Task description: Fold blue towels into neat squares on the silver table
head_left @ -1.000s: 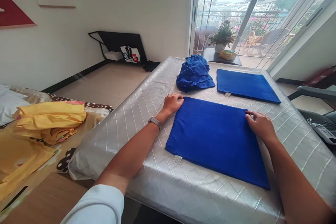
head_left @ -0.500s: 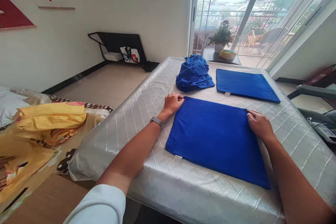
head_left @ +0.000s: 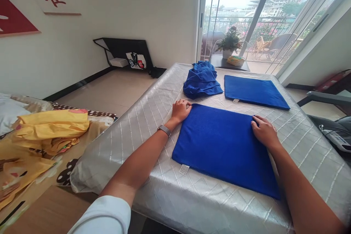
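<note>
A blue towel point(head_left: 222, 146) lies flat on the silver quilted table point(head_left: 137, 131) in front of me. My left hand point(head_left: 180, 110) pinches its far left corner with curled fingers. My right hand point(head_left: 262, 131) grips the far right corner, fingers bent over the edge. A white label sticks out at the towel's near left corner. Behind it lies a second flat blue towel point(head_left: 253, 91), and to its left a crumpled pile of blue towels point(head_left: 202, 80).
A yellow cloth point(head_left: 52, 128) lies on a patterned bed at the left. A small dark table with a potted plant point(head_left: 229, 42) stands by the glass balcony door. A black shelf point(head_left: 123, 49) leans on the far wall. A chair point(head_left: 329, 117) sits at the right.
My right hand slid slightly left along the towel's far edge. My left hand stayed at its corner. The view tipped down a little.
</note>
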Motion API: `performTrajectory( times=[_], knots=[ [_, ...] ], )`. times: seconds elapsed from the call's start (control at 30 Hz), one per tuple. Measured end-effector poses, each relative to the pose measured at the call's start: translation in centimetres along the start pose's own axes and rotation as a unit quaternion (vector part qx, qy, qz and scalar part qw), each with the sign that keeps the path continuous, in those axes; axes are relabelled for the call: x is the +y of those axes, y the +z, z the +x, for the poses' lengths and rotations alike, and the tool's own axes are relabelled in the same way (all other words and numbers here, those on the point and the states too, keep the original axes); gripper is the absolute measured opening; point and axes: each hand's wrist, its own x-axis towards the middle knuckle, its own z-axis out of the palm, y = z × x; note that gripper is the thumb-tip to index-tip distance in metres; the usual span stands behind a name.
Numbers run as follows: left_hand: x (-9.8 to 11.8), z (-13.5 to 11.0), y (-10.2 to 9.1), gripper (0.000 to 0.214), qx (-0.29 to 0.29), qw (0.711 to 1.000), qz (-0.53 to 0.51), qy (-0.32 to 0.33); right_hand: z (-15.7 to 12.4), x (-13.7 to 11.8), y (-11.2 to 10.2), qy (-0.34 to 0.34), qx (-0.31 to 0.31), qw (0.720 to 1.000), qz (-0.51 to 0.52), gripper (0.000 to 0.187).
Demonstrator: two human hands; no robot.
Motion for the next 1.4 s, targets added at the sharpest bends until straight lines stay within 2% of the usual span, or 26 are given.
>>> performTrajectory(
  times=[0.13, 0.3, 0.4, 0.53, 0.67, 0.77, 0.87, 0.97, 1.1, 1.4],
  knots=[
    [-0.1, 0.1, 0.1, 0.014, -0.003, 0.998, -0.069, 0.008, 0.1, -0.2, -0.1, 0.011, 0.01, 1.0, 0.025, 0.048],
    [-0.4, 0.5, 0.2, 0.016, -0.008, 0.988, -0.147, -0.036, 0.3, -0.4, -0.4, 0.02, 0.005, 0.998, 0.056, 0.05],
    [-0.4, 1.4, 0.2, 0.023, -0.025, 0.994, -0.102, -0.038, 0.7, -0.8, -0.5, 0.024, 0.001, 0.998, 0.059, 0.051],
    [0.4, 2.7, 0.6, 0.019, -0.036, 0.999, -0.012, -0.015, 1.1, -1.4, -0.7, 0.037, -0.002, 0.999, 0.036, 0.054],
    [1.7, 3.0, 1.3, 0.022, -0.01, 1.0, 0.022, -0.014, 0.9, -1.9, -0.6, 0.041, -0.039, 0.998, -0.037, 0.058],
    [2.2, 2.7, 2.0, 0.027, 0.013, 0.999, 0.048, -0.009, 0.7, -2.4, -0.4, 0.03, -0.022, 0.994, -0.107, 0.059],
    [2.2, 2.4, 2.4, 0.031, 0.021, 0.997, 0.071, -0.007, 0.5, -3.1, -0.4, -0.012, -0.007, 0.99, -0.138, 0.059],
    [1.9, 2.4, 2.5, 0.035, 0.016, 0.996, 0.089, -0.008, 0.5, -3.7, -0.1, -0.058, -0.044, 0.99, -0.117, 0.06],
    [1.6, 2.5, 2.6, 0.04, 0.003, 0.994, 0.105, -0.006, 0.8, -3.3, 0.6, -0.044, -0.102, 0.99, -0.083, 0.064],
    [1.4, 1.5, 2.3, 0.049, -0.026, 0.991, 0.124, 0.029, 1.2, -2.6, 0.8, -0.04, -0.12, 0.99, -0.057, 0.066]
  ],
)
